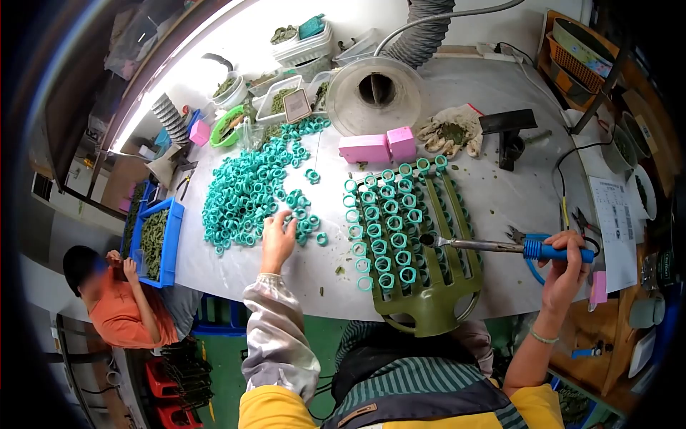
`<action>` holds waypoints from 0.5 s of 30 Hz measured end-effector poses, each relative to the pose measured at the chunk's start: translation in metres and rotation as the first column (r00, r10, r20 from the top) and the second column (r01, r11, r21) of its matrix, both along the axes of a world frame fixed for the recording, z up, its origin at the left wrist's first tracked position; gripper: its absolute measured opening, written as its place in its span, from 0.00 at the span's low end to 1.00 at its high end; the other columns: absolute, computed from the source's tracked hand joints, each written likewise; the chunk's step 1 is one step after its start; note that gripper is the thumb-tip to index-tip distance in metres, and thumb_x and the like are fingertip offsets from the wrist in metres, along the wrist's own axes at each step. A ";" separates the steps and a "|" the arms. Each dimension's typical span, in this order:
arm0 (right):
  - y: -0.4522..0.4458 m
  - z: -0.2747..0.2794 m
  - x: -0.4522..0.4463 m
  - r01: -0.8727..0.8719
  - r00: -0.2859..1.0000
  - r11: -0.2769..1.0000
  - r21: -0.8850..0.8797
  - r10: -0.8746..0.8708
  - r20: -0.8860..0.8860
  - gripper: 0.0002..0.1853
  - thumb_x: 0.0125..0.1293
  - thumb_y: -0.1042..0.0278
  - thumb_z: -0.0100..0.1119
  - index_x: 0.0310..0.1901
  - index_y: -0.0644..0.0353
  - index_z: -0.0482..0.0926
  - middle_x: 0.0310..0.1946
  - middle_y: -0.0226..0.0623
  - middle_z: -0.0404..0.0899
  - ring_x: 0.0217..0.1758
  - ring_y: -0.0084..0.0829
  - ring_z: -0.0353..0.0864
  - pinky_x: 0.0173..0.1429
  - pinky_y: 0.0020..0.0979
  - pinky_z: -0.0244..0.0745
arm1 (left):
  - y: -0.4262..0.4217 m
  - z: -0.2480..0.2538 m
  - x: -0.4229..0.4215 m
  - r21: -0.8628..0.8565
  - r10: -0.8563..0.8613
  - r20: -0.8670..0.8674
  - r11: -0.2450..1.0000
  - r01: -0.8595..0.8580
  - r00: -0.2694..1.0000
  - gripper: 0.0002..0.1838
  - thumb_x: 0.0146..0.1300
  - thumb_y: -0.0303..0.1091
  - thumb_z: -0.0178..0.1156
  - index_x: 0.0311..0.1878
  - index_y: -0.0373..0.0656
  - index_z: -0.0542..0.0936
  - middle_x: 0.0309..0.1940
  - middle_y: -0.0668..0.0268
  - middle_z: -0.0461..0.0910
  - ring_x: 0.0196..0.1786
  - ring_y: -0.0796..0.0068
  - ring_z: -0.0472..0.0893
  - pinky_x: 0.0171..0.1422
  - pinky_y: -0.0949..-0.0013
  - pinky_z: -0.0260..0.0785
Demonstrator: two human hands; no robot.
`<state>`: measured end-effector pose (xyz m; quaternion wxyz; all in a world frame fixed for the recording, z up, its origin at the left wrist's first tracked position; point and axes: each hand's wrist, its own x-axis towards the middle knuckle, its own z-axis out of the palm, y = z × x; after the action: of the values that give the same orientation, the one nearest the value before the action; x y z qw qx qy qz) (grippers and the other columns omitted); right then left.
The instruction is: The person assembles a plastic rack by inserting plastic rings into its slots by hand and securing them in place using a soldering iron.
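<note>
My left hand [277, 242] reaches to the near edge of a heap of teal rings [246, 189], its thumb and fingers apart, with no ring visibly gripped. In my right hand [567, 268] is a soldering iron [543, 249], held by its blue handle. Its metal shaft points left, and the tip is over a dark green slatted rack [434, 307]. Rows of teal rings [389, 223] stand on the rack's slats, mostly on its left half. A few loose teal rings [312, 175] lie apart from the heap.
Behind the rack are pink blocks [364, 149], a glove [450, 131], a black stand [509, 136] and an extraction hood [375, 96]. Pliers [516, 234] lie at the right. A person in an orange shirt [132, 314] sits at the left beside a blue tray [171, 243].
</note>
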<state>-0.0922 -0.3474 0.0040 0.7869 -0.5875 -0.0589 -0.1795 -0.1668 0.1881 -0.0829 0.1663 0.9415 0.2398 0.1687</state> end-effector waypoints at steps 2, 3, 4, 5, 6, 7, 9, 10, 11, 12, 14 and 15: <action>0.000 0.000 0.000 0.001 1.000 1.000 0.002 -0.001 0.004 0.13 0.71 0.63 0.54 0.30 0.59 0.77 0.30 0.32 0.77 0.39 0.27 0.81 0.22 0.24 0.72 | -0.022 0.005 0.003 0.122 -0.056 0.134 0.992 0.039 0.989 0.15 0.63 0.35 0.66 0.52 0.44 0.80 0.44 0.55 0.76 0.43 0.57 0.79 0.50 0.57 0.72; 0.000 0.000 0.000 0.005 1.000 1.000 0.001 -0.005 0.007 0.13 0.71 0.63 0.54 0.30 0.59 0.77 0.30 0.32 0.77 0.39 0.27 0.81 0.22 0.24 0.72 | -0.035 0.016 0.002 0.004 -0.094 0.100 0.996 0.094 0.990 0.15 0.62 0.34 0.67 0.52 0.44 0.80 0.43 0.56 0.77 0.44 0.57 0.78 0.50 0.57 0.72; -0.001 0.001 -0.001 0.009 1.000 1.000 -0.002 -0.009 0.009 0.13 0.71 0.63 0.53 0.30 0.59 0.77 0.30 0.32 0.77 0.39 0.27 0.80 0.22 0.24 0.72 | -0.052 0.031 0.000 -0.117 -0.138 0.070 0.982 0.146 0.988 0.16 0.61 0.32 0.68 0.52 0.44 0.80 0.43 0.57 0.77 0.45 0.57 0.78 0.51 0.57 0.72; -0.002 0.002 -0.002 0.010 1.000 1.000 -0.004 -0.010 0.009 0.13 0.71 0.63 0.53 0.30 0.60 0.77 0.31 0.32 0.77 0.39 0.27 0.80 0.22 0.24 0.72 | -0.068 0.038 -0.003 -0.238 -0.184 0.044 0.953 0.189 0.982 0.16 0.59 0.31 0.69 0.51 0.44 0.80 0.42 0.58 0.77 0.45 0.57 0.78 0.52 0.57 0.72; -0.003 0.003 -0.002 0.009 1.000 1.000 -0.005 -0.009 0.009 0.13 0.71 0.63 0.53 0.30 0.60 0.77 0.31 0.33 0.77 0.39 0.27 0.80 0.22 0.24 0.72 | -0.082 0.037 -0.008 -0.218 -0.223 0.065 0.948 0.231 0.973 0.17 0.57 0.28 0.69 0.51 0.42 0.80 0.42 0.59 0.78 0.46 0.55 0.78 0.52 0.57 0.72; -0.003 0.003 -0.003 0.007 1.000 1.000 -0.005 -0.007 0.010 0.13 0.71 0.63 0.53 0.29 0.60 0.77 0.31 0.33 0.77 0.39 0.27 0.80 0.22 0.24 0.72 | -0.087 0.032 -0.013 -0.034 -0.336 0.067 0.940 0.339 0.939 0.17 0.57 0.26 0.68 0.50 0.41 0.80 0.44 0.59 0.79 0.45 0.54 0.79 0.51 0.58 0.73; -0.002 0.005 -0.004 0.017 1.000 1.000 -0.004 -0.017 0.009 0.13 0.71 0.64 0.53 0.29 0.60 0.77 0.31 0.33 0.77 0.38 0.27 0.80 0.23 0.24 0.72 | -0.092 0.024 -0.016 -0.029 -0.379 0.059 0.924 0.381 0.923 0.16 0.59 0.24 0.65 0.51 0.41 0.80 0.45 0.57 0.80 0.48 0.51 0.79 0.53 0.57 0.72; -0.002 0.005 -0.004 0.024 1.000 1.000 -0.003 -0.024 0.010 0.13 0.71 0.64 0.52 0.29 0.60 0.77 0.31 0.33 0.77 0.38 0.27 0.80 0.23 0.24 0.72 | -0.091 0.022 -0.016 0.025 -0.375 0.069 0.927 0.374 0.924 0.15 0.61 0.24 0.64 0.52 0.41 0.80 0.45 0.58 0.81 0.48 0.53 0.80 0.53 0.58 0.73; -0.003 0.005 -0.004 0.017 1.000 1.000 -0.001 -0.017 0.011 0.13 0.71 0.64 0.52 0.29 0.60 0.77 0.31 0.33 0.77 0.38 0.27 0.80 0.23 0.24 0.72 | -0.089 0.020 -0.016 0.078 -0.373 0.079 0.927 0.367 0.924 0.14 0.63 0.24 0.62 0.53 0.41 0.81 0.45 0.59 0.81 0.49 0.56 0.81 0.53 0.59 0.74; -0.003 0.005 -0.004 0.009 1.000 1.000 0.002 -0.009 0.013 0.13 0.71 0.64 0.52 0.29 0.61 0.77 0.31 0.33 0.77 0.39 0.27 0.80 0.23 0.25 0.72 | -0.087 0.018 -0.016 0.132 -0.370 0.090 0.925 0.358 0.925 0.13 0.65 0.24 0.60 0.53 0.41 0.81 0.44 0.60 0.81 0.49 0.58 0.81 0.54 0.60 0.74; -0.004 0.005 -0.004 0.001 1.000 1.000 0.007 -0.002 0.015 0.13 0.71 0.65 0.52 0.29 0.61 0.77 0.31 0.33 0.77 0.39 0.27 0.80 0.24 0.25 0.72 | -0.080 0.015 -0.017 -0.461 -0.154 0.168 0.861 0.215 0.974 0.12 0.70 0.25 0.57 0.54 0.40 0.81 0.44 0.63 0.81 0.48 0.67 0.82 0.53 0.65 0.75; -0.004 0.004 -0.004 0.001 1.000 1.000 0.006 -0.002 0.013 0.13 0.71 0.65 0.52 0.29 0.61 0.77 0.31 0.33 0.77 0.39 0.27 0.80 0.24 0.25 0.71 | -0.077 0.013 -0.018 -0.710 -0.036 0.152 0.691 0.134 0.988 0.12 0.72 0.25 0.55 0.55 0.40 0.82 0.44 0.65 0.81 0.48 0.72 0.82 0.52 0.68 0.76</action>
<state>-0.0962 -0.3513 0.0081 0.7881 -0.5840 -0.0629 -0.1840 -0.1849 0.1112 -0.0696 0.5429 0.7993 0.2317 0.1127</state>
